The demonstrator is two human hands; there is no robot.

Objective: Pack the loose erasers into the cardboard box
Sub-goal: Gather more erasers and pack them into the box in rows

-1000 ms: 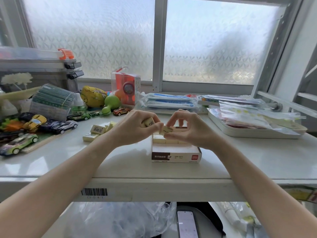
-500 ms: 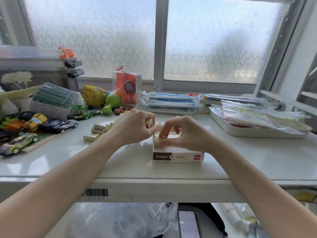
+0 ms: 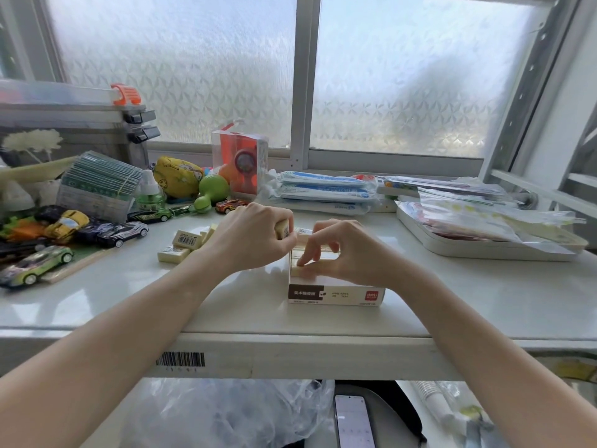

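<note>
Frosted window behind cluttered white bench (image 3: 226,305). Our right hand (image 3: 349,253) pinches eraser (image 3: 302,270), seating it in cardboard box (image 3: 336,294) at bench front. Our left hand (image 3: 255,240) clamps spare eraser (image 3: 282,228) just beside box. Loose erasers (image 3: 184,242) wait left of that hand, near toy cars (image 3: 119,233). We judge erasers light, slightly soft, grippy; best pinched across short sides.

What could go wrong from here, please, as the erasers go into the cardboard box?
The left hand grips spare erasers right above the cardboard box; one might slip out. The right hand presses an eraser at the box's near left corner, which might nudge the box toward the shelf edge.
</note>
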